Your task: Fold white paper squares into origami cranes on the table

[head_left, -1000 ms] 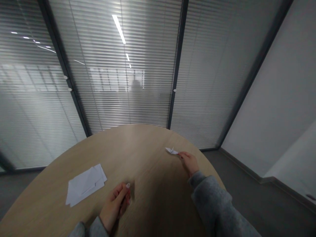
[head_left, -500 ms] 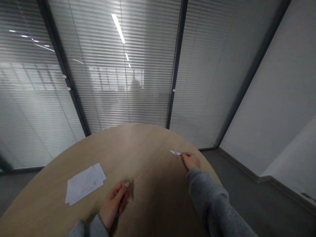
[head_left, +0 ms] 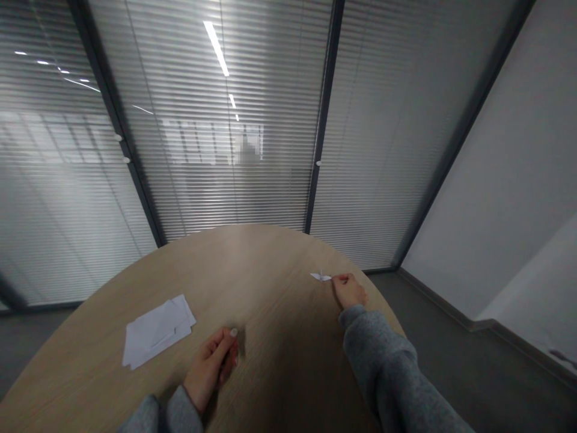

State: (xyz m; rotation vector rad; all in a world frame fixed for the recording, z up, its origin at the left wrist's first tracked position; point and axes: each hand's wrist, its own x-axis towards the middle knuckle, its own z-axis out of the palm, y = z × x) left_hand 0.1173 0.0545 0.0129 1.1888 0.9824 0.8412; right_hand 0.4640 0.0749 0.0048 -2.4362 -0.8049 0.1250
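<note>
"Three tall panels with slatted blinds [head_left: 238, 198], set in dark frames; what comes next in size?"

"The round-edged wooden table [head_left: 252, 258] in front of them, then the person's grey sleeves [head_left: 383, 349], reaching over it from the near side."

"And the paper?"

"White sheets [head_left: 155, 331] lie overlapped in a loose stack on the table's left part, their edges out of line. The left hand [head_left: 211, 361] is near them, to their right, apart from them."

"How is that hand?"

"Narrow: its fingers are curled in, the thumb against the forefinger. Whether something small is inside, one cannot tell."

"The right hand [head_left: 348, 290]?"

"Farther out, near the table's right edge, its fingertips pinched on the right end of the folded paper [head_left: 321, 276]. That piece is the smallest: white, with pointed ends and a little peak in its middle."
</note>
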